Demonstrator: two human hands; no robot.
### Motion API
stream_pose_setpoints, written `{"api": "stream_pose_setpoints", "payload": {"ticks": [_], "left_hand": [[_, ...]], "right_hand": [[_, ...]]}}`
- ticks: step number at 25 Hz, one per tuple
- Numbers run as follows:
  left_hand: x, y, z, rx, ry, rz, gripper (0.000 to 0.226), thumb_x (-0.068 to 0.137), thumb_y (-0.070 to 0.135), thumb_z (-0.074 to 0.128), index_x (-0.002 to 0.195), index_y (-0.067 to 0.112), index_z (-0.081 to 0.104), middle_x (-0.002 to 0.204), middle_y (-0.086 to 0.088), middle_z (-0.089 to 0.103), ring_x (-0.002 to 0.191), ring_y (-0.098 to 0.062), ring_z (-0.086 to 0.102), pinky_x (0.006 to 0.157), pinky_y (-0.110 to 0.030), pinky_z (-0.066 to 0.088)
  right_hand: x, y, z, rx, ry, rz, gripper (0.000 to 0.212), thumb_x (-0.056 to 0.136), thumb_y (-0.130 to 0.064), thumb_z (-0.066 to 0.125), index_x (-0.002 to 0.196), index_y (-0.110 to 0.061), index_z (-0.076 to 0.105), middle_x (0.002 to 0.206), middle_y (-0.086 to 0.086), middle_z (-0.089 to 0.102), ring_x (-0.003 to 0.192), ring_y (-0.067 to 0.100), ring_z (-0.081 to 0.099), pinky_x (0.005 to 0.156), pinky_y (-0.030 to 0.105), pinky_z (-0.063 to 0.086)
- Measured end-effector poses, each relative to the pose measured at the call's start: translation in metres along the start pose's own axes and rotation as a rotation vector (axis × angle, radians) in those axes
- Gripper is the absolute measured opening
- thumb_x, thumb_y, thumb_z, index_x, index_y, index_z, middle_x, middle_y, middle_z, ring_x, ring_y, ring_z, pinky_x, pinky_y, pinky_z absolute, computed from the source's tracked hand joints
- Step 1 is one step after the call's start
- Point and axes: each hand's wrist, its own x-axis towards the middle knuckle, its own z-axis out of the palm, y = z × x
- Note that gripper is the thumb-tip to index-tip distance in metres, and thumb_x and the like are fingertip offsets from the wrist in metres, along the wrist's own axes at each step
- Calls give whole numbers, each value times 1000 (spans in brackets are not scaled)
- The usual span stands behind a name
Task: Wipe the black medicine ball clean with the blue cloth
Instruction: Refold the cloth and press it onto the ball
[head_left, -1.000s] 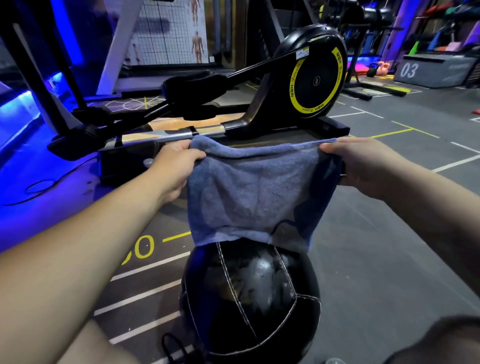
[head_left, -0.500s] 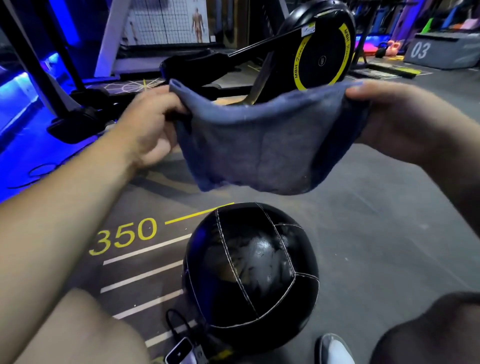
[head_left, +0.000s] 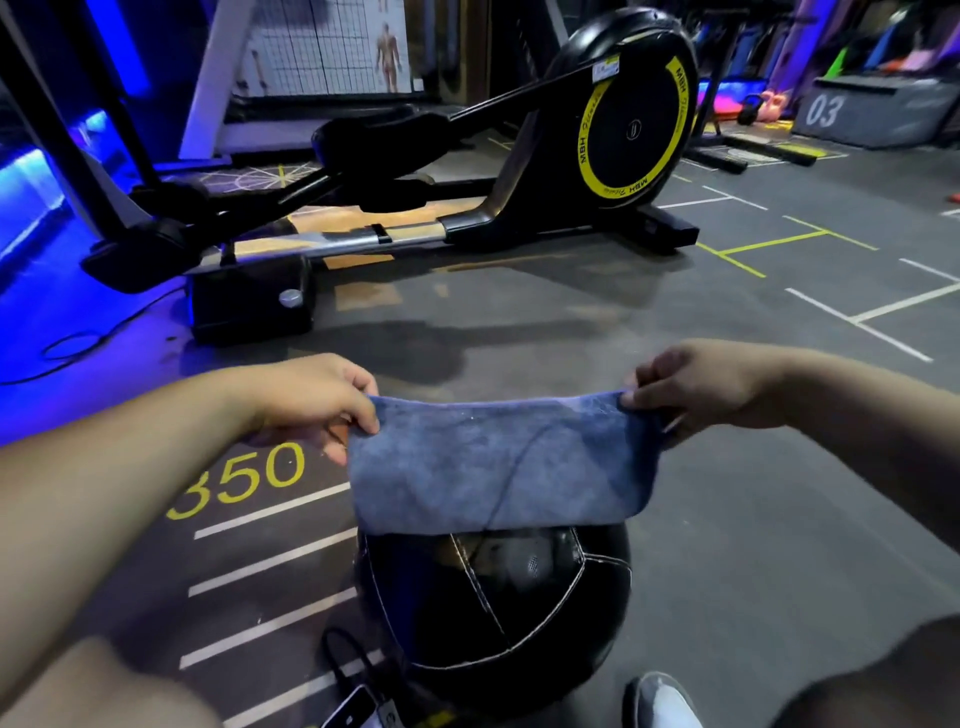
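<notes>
black elliptical trainer (head_left: 467, 171) with a yellow-ringed flywheel disc (head_left: 631, 127) standing across the far side of the grey gym floor (head_left: 779, 467); yellow "350" (head_left: 241, 478) and white lines painted toward the floor's left edge; grey box marked "03" (head_left: 872, 111) near the far right corner; anatomy poster (head_left: 332, 44) behind; white shoe toe (head_left: 662, 701) at the near edge

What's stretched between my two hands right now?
The blue cloth, pinched at its top corners by the left hand and right hand, hanging in front of the black medicine ball in the head view.
</notes>
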Motion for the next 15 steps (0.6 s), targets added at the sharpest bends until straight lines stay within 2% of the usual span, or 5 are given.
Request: {"api": "stream_pose_setpoints", "payload": {"ticks": [3, 6, 9, 12, 15], "left_hand": [[28, -1, 5, 46, 325, 26, 6, 86, 4, 62, 90, 10, 63, 88, -17, 68, 74, -28, 67, 72, -45, 58], [38, -3, 14, 597, 414, 61, 45, 88, 31, 64, 128, 15, 54, 131, -10, 59, 117, -27, 57, 96, -33, 44], [33, -3, 37, 780, 195, 282, 65, 89, 47, 59, 143, 17, 39, 147, -8, 44, 134, -23, 43, 105, -25, 32], [31, -6, 57, 761, -93, 248, 103, 74, 73, 59, 153, 21, 18, 161, -10, 16, 149, -20, 16, 118, -28, 18], [31, -6, 70, 926, -189, 127, 124, 72, 65, 70, 154, 22, -13, 162, -8, -15, 151, -17, -1, 119, -24, 9]], "right_hand": [[32, 7, 9, -58, 372, -13, 8, 94, -12, 59, 86, -14, 63, 78, 8, 61, 64, 18, 58, 57, 30, 49], [45, 16, 16, -403, 396, 118, 35, 92, -34, 62, 120, -14, 58, 96, 9, 64, 78, 26, 60, 62, 29, 45], [46, 23, 29, -723, 284, 37, 63, 91, -45, 62, 142, -15, 41, 141, 11, 51, 126, 27, 52, 97, 30, 42], [41, 23, 50, -689, 121, -123, 78, 85, -54, 65, 146, -18, 34, 147, 5, 45, 133, 21, 47, 108, 33, 38], [39, 33, 70, -667, -62, -137, 107, 73, -56, 75, 152, -15, 16, 155, 2, 35, 133, 18, 45, 110, 31, 37]]}}
